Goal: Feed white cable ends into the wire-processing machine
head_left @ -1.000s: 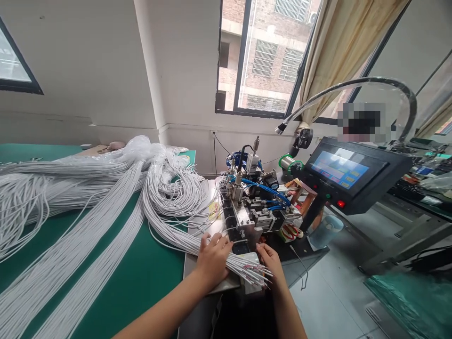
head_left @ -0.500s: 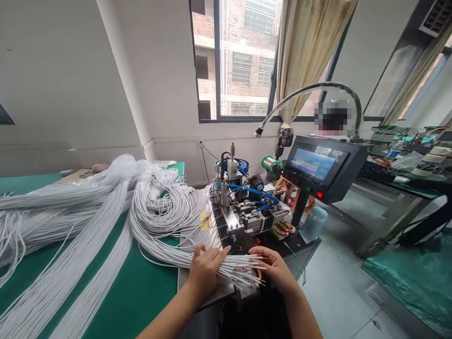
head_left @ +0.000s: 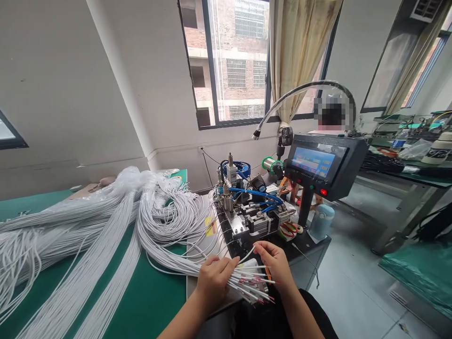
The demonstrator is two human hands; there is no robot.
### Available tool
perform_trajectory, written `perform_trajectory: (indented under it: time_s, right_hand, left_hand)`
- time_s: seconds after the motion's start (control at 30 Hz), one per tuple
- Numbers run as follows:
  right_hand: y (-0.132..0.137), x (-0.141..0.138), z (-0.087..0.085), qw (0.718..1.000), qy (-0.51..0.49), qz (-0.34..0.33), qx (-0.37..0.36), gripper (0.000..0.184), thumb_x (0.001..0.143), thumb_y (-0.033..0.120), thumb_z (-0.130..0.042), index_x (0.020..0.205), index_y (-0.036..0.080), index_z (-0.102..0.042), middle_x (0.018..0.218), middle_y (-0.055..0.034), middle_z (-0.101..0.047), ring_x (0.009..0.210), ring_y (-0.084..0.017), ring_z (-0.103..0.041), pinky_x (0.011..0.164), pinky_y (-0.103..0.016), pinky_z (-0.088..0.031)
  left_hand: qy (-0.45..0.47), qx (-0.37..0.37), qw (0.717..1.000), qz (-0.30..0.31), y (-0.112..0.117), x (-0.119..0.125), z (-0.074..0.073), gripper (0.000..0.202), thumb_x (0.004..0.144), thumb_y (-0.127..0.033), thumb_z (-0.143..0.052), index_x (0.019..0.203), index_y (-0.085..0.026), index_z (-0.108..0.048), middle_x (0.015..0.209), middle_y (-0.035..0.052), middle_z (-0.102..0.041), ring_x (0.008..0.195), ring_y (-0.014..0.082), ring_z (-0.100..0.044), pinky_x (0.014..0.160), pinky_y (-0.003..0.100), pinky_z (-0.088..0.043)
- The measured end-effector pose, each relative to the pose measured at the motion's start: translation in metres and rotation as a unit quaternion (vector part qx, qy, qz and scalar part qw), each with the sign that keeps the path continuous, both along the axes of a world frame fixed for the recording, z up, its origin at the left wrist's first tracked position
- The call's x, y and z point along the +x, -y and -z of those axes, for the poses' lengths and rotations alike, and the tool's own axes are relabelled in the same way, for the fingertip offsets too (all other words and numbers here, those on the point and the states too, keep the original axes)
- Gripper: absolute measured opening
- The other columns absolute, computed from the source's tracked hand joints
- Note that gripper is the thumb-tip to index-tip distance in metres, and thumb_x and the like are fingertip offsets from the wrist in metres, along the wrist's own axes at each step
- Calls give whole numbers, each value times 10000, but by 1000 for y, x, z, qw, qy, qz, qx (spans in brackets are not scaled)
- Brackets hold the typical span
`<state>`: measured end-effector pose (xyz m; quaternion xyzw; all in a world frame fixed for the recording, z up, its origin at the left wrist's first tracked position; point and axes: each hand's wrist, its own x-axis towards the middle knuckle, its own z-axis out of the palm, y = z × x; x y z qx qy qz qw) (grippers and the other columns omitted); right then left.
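My left hand [head_left: 216,278] is closed over a bundle of white cables [head_left: 173,262] near their cut ends. Those ends fan out to the right of it, with thin reddish and white inner wires [head_left: 252,281] showing at the tips. My right hand [head_left: 274,263] pinches the end of a single white cable [head_left: 248,254], bent up and apart from the rest. Just beyond both hands stands a bench machine [head_left: 247,216] with metal cylinders and blue air tubes. The bundle runs back to a large coil of cable on the left.
More white cables [head_left: 102,254] lie across the green table [head_left: 141,301]. On the right are a control screen [head_left: 314,162] on a post, a light-blue bottle [head_left: 322,221], and a wire spool [head_left: 271,164]. A bendable lamp [head_left: 300,89] arches above. Behind the screen sits a person [head_left: 334,115].
My right hand has lifted one cable end up and away from the fanned ends. My left hand keeps its hold on the bundle. The whole view has shifted slightly.
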<state>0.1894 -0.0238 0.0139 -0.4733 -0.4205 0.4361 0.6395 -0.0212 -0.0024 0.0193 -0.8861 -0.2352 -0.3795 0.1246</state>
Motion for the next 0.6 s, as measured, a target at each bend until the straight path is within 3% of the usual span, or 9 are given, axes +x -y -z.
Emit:
perform_trajectory:
  time_s: [0.17, 0.27, 0.4, 0.47, 0.6]
  right_hand:
    - [-4, -1, 1, 999, 42, -15, 7, 427, 723, 550, -721, 831, 137, -726, 721, -64, -640, 633, -178, -526, 535, -248, -380]
    - [-7, 2, 5, 997, -2, -71, -23, 429, 735, 533, -711, 886, 131, -718, 733, -60, -634, 557, -142, -492, 500, -241, -355]
    - [-12, 10, 8, 993, 18, -110, -29, 356, 735, 469, -698, 826, 125, -701, 687, -38, -615, 515, -114, -449, 490, -229, -324]
    - [-14, 13, 7, 991, 102, -87, -13, 294, 727, 424, -686, 787, 136, -693, 687, -37, -623, 574, -144, -496, 535, -242, -363]
    - [-19, 17, 9, 963, 265, -42, 9, 237, 758, 389, -622, 738, 161, -684, 680, -41, -634, 634, -193, -545, 573, -268, -395]
  left_hand:
    - [14, -27, 998, -54, 1, 7, 1, 276, 850, -98, -338, 887, -203, -591, 715, 21, -624, 641, 157, -568, 760, 325, -336]
    - [-1, -48, 994, -95, 1, 10, 1, 218, 803, -92, -393, 807, -208, -577, 701, 12, -602, 671, 166, -553, 790, 348, -293]
    - [-17, -66, 991, -114, 1, 9, 3, 323, 750, -114, -466, 1024, -230, -592, 785, 21, -631, 768, 194, -565, 831, 373, -260]
    - [-30, -67, 991, -115, 0, 8, 5, 428, 734, -127, -488, 1137, -248, -564, 809, 21, -637, 773, 200, -562, 846, 384, -253]
    - [-48, -73, 989, -121, -1, 8, 7, 449, 729, -153, -521, 1161, -265, -573, 796, 23, -632, 772, 206, -554, 862, 402, -246]
